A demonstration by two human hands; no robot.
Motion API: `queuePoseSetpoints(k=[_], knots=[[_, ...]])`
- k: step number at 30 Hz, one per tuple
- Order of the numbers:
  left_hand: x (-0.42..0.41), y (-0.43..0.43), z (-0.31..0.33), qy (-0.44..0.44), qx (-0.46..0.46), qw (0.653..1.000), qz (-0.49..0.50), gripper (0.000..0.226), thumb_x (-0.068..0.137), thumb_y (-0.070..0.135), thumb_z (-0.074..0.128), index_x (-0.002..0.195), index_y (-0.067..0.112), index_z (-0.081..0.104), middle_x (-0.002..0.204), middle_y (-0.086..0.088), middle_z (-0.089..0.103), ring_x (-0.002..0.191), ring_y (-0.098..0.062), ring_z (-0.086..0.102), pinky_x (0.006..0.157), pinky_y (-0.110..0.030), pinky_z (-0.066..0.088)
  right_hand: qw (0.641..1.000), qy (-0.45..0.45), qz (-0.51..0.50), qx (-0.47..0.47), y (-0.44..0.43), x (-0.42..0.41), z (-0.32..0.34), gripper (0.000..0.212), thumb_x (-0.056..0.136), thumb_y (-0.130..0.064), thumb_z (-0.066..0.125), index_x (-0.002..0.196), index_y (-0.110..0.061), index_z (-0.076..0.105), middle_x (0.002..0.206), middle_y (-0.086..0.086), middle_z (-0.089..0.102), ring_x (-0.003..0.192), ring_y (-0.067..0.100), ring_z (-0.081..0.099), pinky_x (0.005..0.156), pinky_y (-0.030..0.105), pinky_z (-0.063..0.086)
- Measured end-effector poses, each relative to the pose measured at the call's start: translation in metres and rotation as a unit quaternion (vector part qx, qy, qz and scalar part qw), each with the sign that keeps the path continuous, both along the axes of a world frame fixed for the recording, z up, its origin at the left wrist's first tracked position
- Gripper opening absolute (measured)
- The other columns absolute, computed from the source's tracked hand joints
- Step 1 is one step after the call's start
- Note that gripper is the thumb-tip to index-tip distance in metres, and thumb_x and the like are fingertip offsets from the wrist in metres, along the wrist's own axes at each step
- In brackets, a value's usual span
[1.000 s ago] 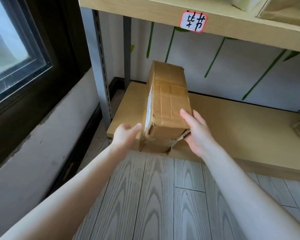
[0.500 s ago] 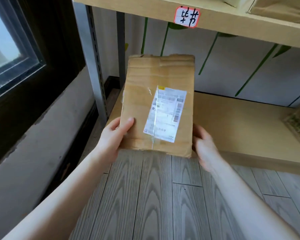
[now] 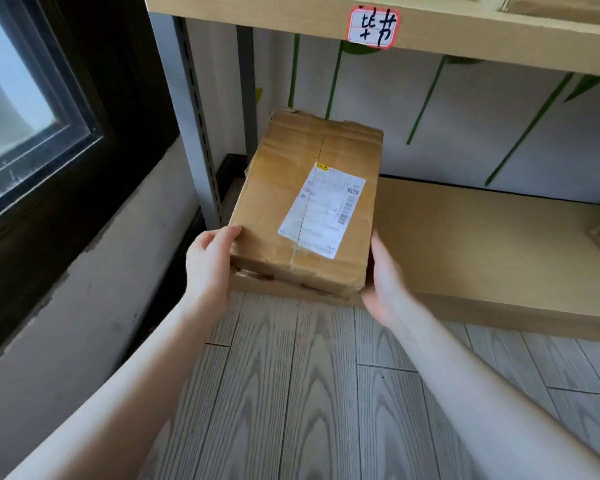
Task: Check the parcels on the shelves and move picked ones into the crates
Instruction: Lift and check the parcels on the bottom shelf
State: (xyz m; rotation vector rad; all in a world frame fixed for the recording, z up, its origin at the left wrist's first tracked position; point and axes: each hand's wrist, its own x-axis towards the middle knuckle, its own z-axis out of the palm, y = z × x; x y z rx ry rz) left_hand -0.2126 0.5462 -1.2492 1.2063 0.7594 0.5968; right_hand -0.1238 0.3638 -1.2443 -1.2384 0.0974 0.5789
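Head view: parcel (image 3: 274,202), a worn cardboard box, lay at the left end of the bottom shelf (image 3: 482,244), shipping label (image 3: 323,211) facing up. Its near end sat at the shelf's front edge, and whether its weight was on the board or lifted just clear could not be told. The long axis ran away from the person, with the far end leaning slightly right, so the short near end faced the hands. The hands were apart, one at each near corner with the box between them. Left hand (image 3: 208,261) gripped the near-left corner, thumb over the top edge. Right hand (image 3: 385,282) lay against the near right side, motion-blurred, and whether its fingers curled under the box could not be told. Both hands were about equally close. No crate was in view. Judgement: the label is readable from here, so the check is in hand. A pull straight back along the long axis, over the floor (image 3: 291,393), would clear the shelf, though the torn near edge may sag.
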Motion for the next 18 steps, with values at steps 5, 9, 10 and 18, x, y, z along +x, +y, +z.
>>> queuePoseSetpoints(k=[5,9,10,18], knots=[[0.012,0.019,0.004,-0.011,0.051,0.999,-0.013,0.016,0.088,0.034,0.056,0.081,0.022,0.063,0.052,0.018,0.055,0.052,-0.001,0.047,0.049,-0.013,0.037,0.999,0.025,-0.019,0.010,0.036,0.029,0.006,0.026,0.095,-0.036,0.045,0.094,-0.017,0.064,0.091,-0.001,0.069,0.086,0.013,0.064,0.081,0.030,0.052],[0.022,0.036,-0.004,0.016,0.063,0.998,0.016,0.036,0.082,0.045,0.060,0.090,0.010,0.057,0.092,-0.001,0.057,0.083,-0.015,0.050,0.074,-0.029,0.040,0.998,0.051,-0.015,-0.023,0.056,0.041,-0.012,0.029,0.096,-0.037,0.043,0.093,-0.015,0.062,0.090,0.002,0.067,0.083,0.015,0.064,0.070,0.027,0.052],[0.024,0.039,-0.007,0.024,0.066,0.997,0.021,0.041,0.080,0.047,0.061,0.088,0.007,0.055,0.093,-0.005,0.055,0.084,-0.018,0.050,0.075,-0.034,0.041,0.998,0.057,-0.012,-0.028,0.059,0.042,-0.017,0.030,0.097,-0.037,0.042,0.093,-0.016,0.062,0.090,0.001,0.067,0.081,0.014,0.063,0.068,0.026,0.051],[0.038,0.045,-0.031,0.070,0.083,0.993,0.046,0.046,0.082,0.046,0.058,0.092,0.002,0.054,0.091,-0.010,0.052,0.088,-0.020,0.049,0.084,-0.045,0.046,0.996,0.075,-0.010,-0.046,0.075,0.056,-0.039,0.034,0.092,-0.047,0.045,0.095,-0.020,0.067,0.097,0.002,0.071,0.092,0.021,0.067,0.089,0.043,0.052]])
